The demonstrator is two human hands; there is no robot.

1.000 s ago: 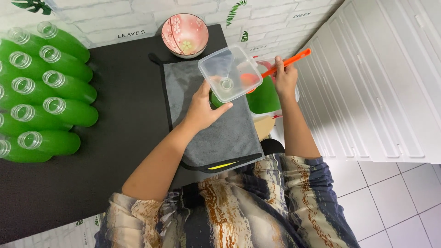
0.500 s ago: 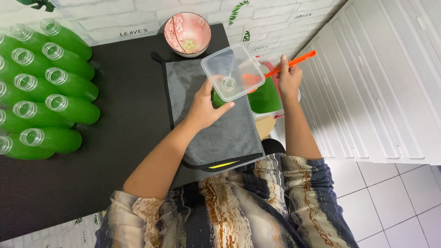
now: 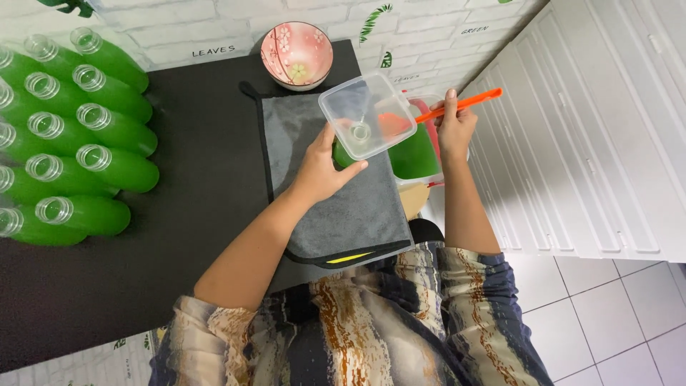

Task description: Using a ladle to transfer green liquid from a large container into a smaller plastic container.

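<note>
The left hand [image 3: 319,171] grips a green bottle [image 3: 341,154] over the far right part of a grey cloth [image 3: 336,207] spread on the black counter [image 3: 179,236]. The fingers curl round the bottle's body, the thumb on its near side. A clear square funnel [image 3: 366,114] sits on the bottle's mouth, tilted, with its round spout showing through the plastic in the middle.

The right hand [image 3: 455,129] is closed round an orange stick-like tool [image 3: 461,105], whose handle points up and to the right, past the edge of the counter. The tool's other end runs left behind the funnel, where an orange patch shows through the clear plastic; its shape cannot be made out. Just below and between the two hands stands a clear container [image 3: 416,154] holding green liquid, at the right edge of the counter, partly hidden by the funnel.

At the far edge of the counter, just beyond the cloth, stands a pink bowl [image 3: 296,53] with a flower pattern. On the left side of the counter lie rows of green bottles [image 3: 78,143], uncapped, their open mouths turned toward the camera, well apart from the hands. White cabinet doors [image 3: 593,143] run along the right, above a white tiled floor [image 3: 607,314].
</note>
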